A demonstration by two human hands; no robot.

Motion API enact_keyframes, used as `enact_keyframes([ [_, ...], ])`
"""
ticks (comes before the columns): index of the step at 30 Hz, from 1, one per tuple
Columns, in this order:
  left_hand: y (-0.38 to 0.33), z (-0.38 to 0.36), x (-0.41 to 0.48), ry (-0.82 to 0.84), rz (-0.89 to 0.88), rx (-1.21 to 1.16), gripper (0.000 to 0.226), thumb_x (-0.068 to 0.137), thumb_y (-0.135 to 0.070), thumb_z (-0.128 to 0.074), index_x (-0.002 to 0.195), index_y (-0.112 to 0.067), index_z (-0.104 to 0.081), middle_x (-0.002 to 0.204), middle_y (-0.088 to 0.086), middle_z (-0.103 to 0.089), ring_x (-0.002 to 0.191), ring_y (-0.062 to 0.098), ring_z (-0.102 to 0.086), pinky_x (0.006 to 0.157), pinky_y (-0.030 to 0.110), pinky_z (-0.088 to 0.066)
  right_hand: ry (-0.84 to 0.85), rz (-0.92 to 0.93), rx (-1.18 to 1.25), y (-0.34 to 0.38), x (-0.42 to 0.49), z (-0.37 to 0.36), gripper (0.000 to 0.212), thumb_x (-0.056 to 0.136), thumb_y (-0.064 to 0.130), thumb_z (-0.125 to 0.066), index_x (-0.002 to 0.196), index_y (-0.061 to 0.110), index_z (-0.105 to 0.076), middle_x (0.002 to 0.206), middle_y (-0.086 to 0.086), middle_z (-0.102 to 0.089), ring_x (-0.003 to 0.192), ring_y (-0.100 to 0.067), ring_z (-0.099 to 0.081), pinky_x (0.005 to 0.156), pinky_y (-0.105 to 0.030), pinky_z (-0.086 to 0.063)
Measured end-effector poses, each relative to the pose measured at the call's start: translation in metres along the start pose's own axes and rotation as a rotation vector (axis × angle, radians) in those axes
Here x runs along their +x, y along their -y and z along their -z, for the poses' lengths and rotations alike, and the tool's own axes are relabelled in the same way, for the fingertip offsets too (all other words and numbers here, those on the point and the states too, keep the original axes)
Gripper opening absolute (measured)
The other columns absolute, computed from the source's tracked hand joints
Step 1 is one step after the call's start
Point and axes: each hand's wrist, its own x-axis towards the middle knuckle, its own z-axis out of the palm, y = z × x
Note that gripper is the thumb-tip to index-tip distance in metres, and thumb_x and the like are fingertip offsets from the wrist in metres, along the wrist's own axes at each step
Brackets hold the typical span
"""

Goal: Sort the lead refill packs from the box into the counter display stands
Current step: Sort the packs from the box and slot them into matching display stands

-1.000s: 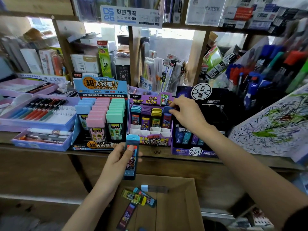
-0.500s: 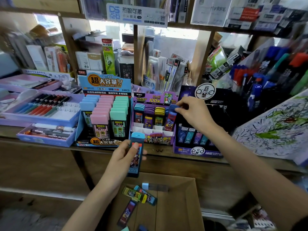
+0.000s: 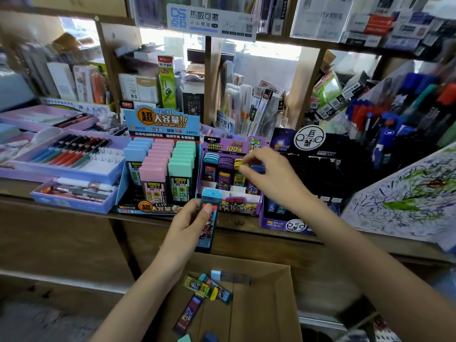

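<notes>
We see a blue-capped pack [image 3: 207, 219] held upright in the left hand [image 3: 188, 228], with the fingers and thumb curled round it, just in front of the purple stand [image 3: 230, 145] on the counter [image 3: 238, 224]. The right hand [image 3: 270, 180] hovers over that stand's right-hand rows with curled fingertips at the yellow caps [image 3: 237, 164]; we cannot tell whether it grips one. More packs [image 3: 208, 288] lie loose in the box [image 3: 269, 307] below both hands.
</notes>
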Motion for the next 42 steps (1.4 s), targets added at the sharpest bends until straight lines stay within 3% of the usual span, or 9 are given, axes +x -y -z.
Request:
enact_keyframes([
  [4,-0.006,-0.005,0.008,0.014,-0.064,0.075,0.019,0.095,-0.029,-0.048,0.103,-0.022,-0.063,0.099,0.006,-0.067,0.096,0.016,-0.062,0.083,0.027,-0.048,0.269,-0.041,0.338,0.028,-0.022,-0.014,0.013,0.089,0.032,-0.061,0.099,0.026,-0.065,0.092,0.011,-0.065,0.084,-0.002,-0.061,0.077,-0.022,-0.051],
  [7,-0.007,-0.004,0.013,0.009,-0.096,0.100,0.017,0.095,-0.026,-0.048,0.101,-0.021,-0.063,0.093,0.010,-0.064,0.087,0.010,-0.060,0.073,0.015,-0.046,0.204,-0.030,0.313,0.034,-0.017,-0.021,0.007,0.088,0.023,-0.063,0.093,0.025,-0.066,0.084,0.013,-0.064,0.075,0.001,-0.058,0.072,-0.021,-0.049],
  [10,-0.006,0.009,0.021,-0.089,-0.160,0.309,0.011,0.093,-0.025,-0.053,0.104,-0.026,-0.057,0.097,-0.008,-0.062,0.091,0.000,-0.057,0.074,0.008,-0.043,0.106,-0.080,0.412,0.037,0.001,-0.017,0.006,0.085,0.015,-0.066,0.089,0.019,-0.068,0.083,0.003,-0.067,0.076,-0.007,-0.059,0.075,-0.028,-0.050],
  [14,0.004,0.042,0.026,-0.260,-0.227,0.785,0.032,0.092,-0.026,-0.057,0.120,-0.014,-0.053,0.115,-0.001,-0.055,0.111,0.013,-0.049,0.093,0.029,-0.041,-0.098,-0.060,0.326,0.033,0.033,-0.013,0.008,0.086,0.017,-0.066,0.092,0.015,-0.070,0.081,0.009,-0.065,0.076,-0.002,-0.058,0.073,-0.019,-0.047],
  [20,0.022,0.070,0.023,-0.293,-0.189,1.064,0.035,0.088,-0.026,-0.062,0.117,-0.006,-0.057,0.114,0.011,-0.057,0.106,0.029,-0.053,0.088,0.042,-0.044,-0.151,0.016,0.121,0.026,0.059,-0.042,0.013,0.087,0.017,-0.064,0.098,0.014,-0.071,0.090,0.002,-0.068,0.080,-0.008,-0.055,0.068,-0.015,-0.035],
  [26,0.028,0.075,0.021,-0.272,-0.251,1.069,0.035,0.086,-0.019,-0.065,0.118,-0.008,-0.058,0.114,0.009,-0.057,0.106,0.026,-0.053,0.087,0.041,-0.046,-0.094,0.108,-0.226,0.009,0.066,-0.064,0.025,0.088,0.027,-0.063,0.108,0.013,-0.069,0.098,-0.006,-0.064,0.099,-0.026,-0.049,0.087,-0.036,-0.039],
  [34,0.022,0.075,0.010,-0.223,-0.306,1.055,0.038,0.087,-0.013,-0.063,0.123,-0.007,-0.055,0.123,0.008,-0.054,0.115,0.024,-0.052,0.097,0.041,-0.044,-0.080,0.143,-0.435,0.010,0.065,-0.073,0.034,0.086,0.030,-0.064,0.115,0.014,-0.057,0.111,-0.007,-0.053,0.111,-0.027,-0.041,0.093,-0.036,-0.034],
  [38,0.020,0.073,-0.008,-0.163,-0.375,1.024,0.031,0.087,-0.010,-0.062,0.117,-0.008,-0.058,0.113,0.007,-0.057,0.105,0.024,-0.055,0.089,0.041,-0.047,-0.080,0.221,-0.345,0.019,0.039,-0.058,0.034,0.086,0.026,-0.064,0.116,0.011,-0.058,0.111,-0.007,-0.053,0.111,-0.026,-0.041,0.094,-0.037,-0.035],
  [42,0.049,0.073,-0.028,0.012,-0.176,1.028,0.026,0.090,-0.018,-0.058,0.115,-0.012,-0.056,0.112,0.005,-0.058,0.107,0.026,-0.053,0.090,0.041,-0.044,0.133,0.161,-0.193,0.019,-0.016,-0.053,0.019,0.088,0.023,-0.061,0.106,0.016,-0.061,0.094,0.000,-0.059,0.094,-0.020,-0.053,0.080,-0.039,-0.047],
])
